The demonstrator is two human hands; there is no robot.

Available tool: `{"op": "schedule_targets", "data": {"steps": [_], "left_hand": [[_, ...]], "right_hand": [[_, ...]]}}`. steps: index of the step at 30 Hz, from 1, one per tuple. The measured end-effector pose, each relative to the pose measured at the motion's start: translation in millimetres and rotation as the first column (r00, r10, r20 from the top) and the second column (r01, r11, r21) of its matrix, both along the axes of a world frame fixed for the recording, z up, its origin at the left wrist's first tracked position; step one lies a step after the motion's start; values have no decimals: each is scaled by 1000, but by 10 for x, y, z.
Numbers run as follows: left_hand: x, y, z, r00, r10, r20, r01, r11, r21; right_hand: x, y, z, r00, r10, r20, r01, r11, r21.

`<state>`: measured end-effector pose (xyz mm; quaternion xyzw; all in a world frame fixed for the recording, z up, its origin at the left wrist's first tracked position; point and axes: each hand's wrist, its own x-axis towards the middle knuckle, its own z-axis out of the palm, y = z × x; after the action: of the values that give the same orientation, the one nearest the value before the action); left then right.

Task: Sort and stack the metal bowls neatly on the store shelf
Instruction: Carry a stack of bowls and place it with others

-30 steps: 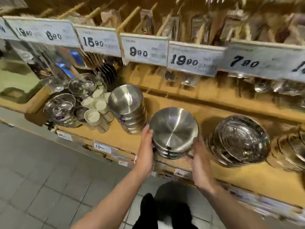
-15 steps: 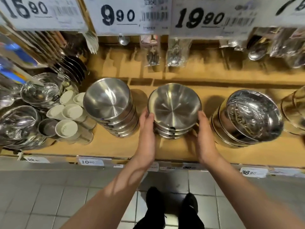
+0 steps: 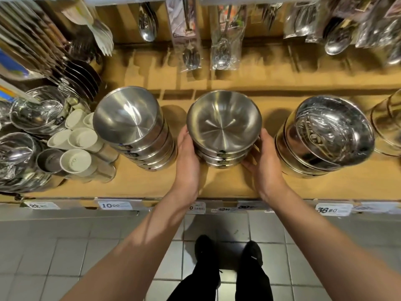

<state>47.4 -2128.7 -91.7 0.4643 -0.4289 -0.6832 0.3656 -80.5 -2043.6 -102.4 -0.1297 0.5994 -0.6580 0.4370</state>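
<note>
A short stack of brushed metal bowls (image 3: 223, 124) stands in the middle of the wooden shelf (image 3: 227, 183). My left hand (image 3: 188, 161) cups its left side and my right hand (image 3: 263, 161) cups its right side, fingers curled in around the lower bowls. A taller, leaning stack of similar bowls (image 3: 130, 120) stands just to the left. On the right is a stack of shinier, wrapped bowls (image 3: 327, 135), tilted toward me.
White cups (image 3: 76, 148) and glossy bowls (image 3: 34, 114) crowd the shelf's left end. Packaged spoons (image 3: 191, 55) hang at the back. Price tags (image 3: 114, 205) line the shelf's front edge. Grey floor tiles and my feet lie below.
The view has moved closer and lower over the shelf. Both hands stay on the middle stack, which has settled onto the shelf between the other two stacks.
</note>
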Motion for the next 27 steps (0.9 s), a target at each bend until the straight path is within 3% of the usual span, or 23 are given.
{"op": "schedule_targets", "data": {"steps": [7,10,16,21,27], "left_hand": [[18,10,-59,996,12,-89,-8,999,48],[0,-3,-50,988,34,-152,-10,987,158],[30,14,2,991,18,-136,5,985,170],[176,114,52,998,-45,-49,50,993,103],[582,523,301,995,-55,81,52,998,35]], "right_hand": [[59,-27,113,1000,-19,-8,19,1000,-24],[42,-26,134,1000,8,2,-8,1000,-7],[42,-12,228,999,19,33,-19,1000,3],[82,134,260,999,37,28,-39,998,56],[226,844,383,998,-19,64,8,987,160]]}}
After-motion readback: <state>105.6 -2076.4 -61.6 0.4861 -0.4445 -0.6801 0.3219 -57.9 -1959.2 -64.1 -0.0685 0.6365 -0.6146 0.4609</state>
